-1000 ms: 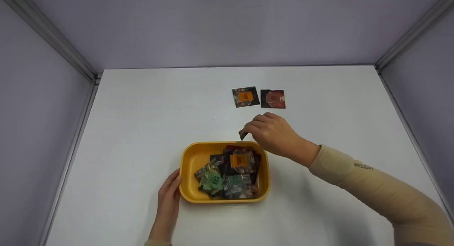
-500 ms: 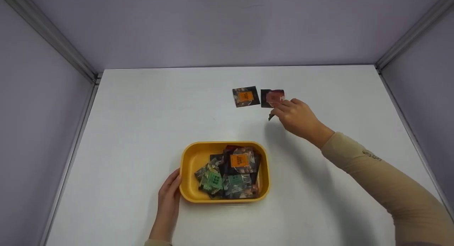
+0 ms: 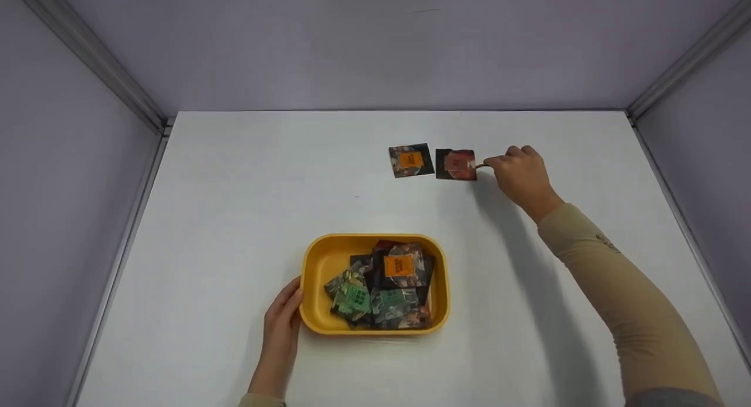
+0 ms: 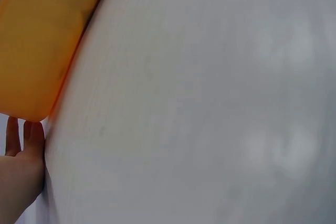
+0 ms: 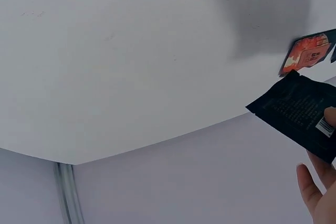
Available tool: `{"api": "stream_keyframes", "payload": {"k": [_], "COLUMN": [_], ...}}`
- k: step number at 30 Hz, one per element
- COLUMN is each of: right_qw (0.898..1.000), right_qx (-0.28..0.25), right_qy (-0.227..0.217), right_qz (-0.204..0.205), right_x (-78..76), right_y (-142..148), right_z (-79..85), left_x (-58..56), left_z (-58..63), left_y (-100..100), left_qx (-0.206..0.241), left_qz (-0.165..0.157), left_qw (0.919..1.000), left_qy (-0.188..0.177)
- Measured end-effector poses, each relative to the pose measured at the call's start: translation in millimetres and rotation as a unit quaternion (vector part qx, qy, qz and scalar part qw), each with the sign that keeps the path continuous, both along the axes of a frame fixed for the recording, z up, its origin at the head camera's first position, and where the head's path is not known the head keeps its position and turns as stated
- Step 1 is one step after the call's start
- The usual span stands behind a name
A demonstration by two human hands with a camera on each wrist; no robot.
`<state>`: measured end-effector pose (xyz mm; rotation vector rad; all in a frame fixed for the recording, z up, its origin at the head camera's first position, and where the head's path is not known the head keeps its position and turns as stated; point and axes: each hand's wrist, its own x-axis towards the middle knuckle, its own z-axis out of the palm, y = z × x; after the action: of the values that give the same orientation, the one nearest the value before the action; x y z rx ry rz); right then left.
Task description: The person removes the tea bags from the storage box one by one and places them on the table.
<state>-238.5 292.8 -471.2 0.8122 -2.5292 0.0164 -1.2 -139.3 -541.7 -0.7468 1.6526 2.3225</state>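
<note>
My right hand [image 3: 522, 175] pinches a small dark flat sachet [image 5: 294, 108] between thumb and fingers. In the head view that sachet shows nearly edge-on; the right wrist view shows its printed back with a barcode. Held above the table, it is just right of a red-and-black sachet [image 3: 456, 164] lying flat. Left of that one lies a sachet with an orange label [image 3: 411, 160]. My left hand [image 3: 280, 325] touches the left end of a yellow plastic bin [image 3: 320, 263], its fingers straight against the wall in the left wrist view. Several sachets [image 3: 399, 301] lie overlapping inside the bin.
The white table [image 3: 234, 219] carries the bin near its front middle. A pale back wall [image 3: 375, 49] rises behind the far edge, and side walls with metal corner posts [image 5: 68, 192] stand left and right. The right forearm's sleeve [image 3: 610, 295] reaches across the table's right side.
From above the bin's back edge, my right hand has moved right and away with the sachet, passing over the red sachet's right edge. My left hand and the bin have stayed in place.
</note>
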Motion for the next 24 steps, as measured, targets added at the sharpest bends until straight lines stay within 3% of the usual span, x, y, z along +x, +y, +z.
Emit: {"api": "stream_keyframes", "payload": {"k": [9,17,24], "right_qw": [0.995,0.983,0.973], "right_qx": [-0.017,0.045,0.064], "right_qy": [-0.057,-0.144,-0.182], "right_qz": [-0.076,-0.109,-0.127], "right_x": [-6.3,-2.6,-0.9], "right_y": [-3,-1,0], "right_z": [-19.9,-39.6,-49.6], "left_x": [1.0,0.1,0.9], "left_z": [1.1,-0.7,-0.2], "left_y": [0,0,0], "left_qx": [0.002,0.002,0.0], "left_qz": [-0.003,-0.006,-0.005], "left_qw": [0.9999,1.0,1.0], "left_qy": [-0.01,-0.005,0.006]}}
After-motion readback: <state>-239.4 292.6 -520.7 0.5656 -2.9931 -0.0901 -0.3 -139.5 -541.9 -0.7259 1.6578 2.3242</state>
